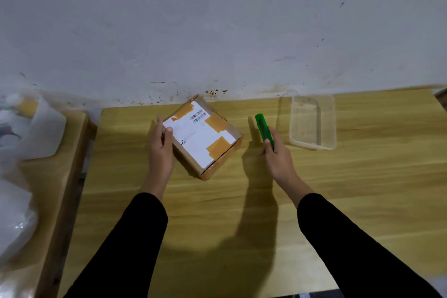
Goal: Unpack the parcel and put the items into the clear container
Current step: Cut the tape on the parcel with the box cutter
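Observation:
A cardboard parcel (205,138) with a white label and tan tape lies sealed on the wooden table (242,201), turned at an angle near the wall. My left hand (160,147) grips its left edge, thumb on top. My right hand (278,157) holds a green utility knife (263,128) to the right of the parcel, apart from it; the knife points away from me. The clear container (313,122) stands empty further right, close to the wall.
A white wall (217,31) rises right behind the table. On a second wooden surface at the left lie white plastic bags and packages (29,133). A gap separates the two tables.

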`<action>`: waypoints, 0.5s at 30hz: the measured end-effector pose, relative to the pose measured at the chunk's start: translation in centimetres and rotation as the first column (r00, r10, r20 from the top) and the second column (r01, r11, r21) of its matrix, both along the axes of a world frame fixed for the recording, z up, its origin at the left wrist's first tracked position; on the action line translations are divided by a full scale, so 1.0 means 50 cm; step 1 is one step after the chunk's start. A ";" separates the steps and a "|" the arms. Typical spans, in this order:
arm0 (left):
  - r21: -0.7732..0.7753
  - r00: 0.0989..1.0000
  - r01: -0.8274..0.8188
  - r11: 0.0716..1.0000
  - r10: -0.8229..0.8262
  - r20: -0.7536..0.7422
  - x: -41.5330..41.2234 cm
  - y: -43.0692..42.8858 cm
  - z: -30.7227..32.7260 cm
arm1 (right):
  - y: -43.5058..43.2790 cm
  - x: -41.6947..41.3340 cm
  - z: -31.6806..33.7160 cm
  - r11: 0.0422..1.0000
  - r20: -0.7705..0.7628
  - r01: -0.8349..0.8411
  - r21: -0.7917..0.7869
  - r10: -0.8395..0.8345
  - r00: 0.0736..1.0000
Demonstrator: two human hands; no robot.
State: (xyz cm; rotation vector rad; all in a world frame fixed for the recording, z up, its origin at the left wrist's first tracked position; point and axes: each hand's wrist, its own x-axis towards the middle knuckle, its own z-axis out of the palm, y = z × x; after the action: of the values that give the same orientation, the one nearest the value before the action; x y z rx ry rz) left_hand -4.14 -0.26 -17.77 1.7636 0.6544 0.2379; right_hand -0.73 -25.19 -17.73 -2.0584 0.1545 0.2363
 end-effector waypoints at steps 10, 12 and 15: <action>0.142 0.979 -0.175 0.974 0.188 -0.080 0.027 -0.116 0.018 | 0.062 0.082 -0.039 0.963 0.079 -0.019 -0.270 0.042 0.996; 0.135 0.986 -0.130 0.982 0.143 -0.090 0.031 -0.100 0.018 | 0.066 0.092 -0.044 0.935 0.091 -0.023 -0.354 0.059 0.994; 0.141 0.995 -0.027 0.990 0.041 -0.095 0.039 -0.076 0.022 | 0.062 0.107 -0.048 0.814 0.084 -0.028 -0.580 0.094 0.992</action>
State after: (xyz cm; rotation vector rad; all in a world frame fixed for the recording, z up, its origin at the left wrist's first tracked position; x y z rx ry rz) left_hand -2.18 -4.05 -16.65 1.9093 0.7543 0.2261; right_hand 4.60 -22.11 -20.13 -2.6852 0.0980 0.1201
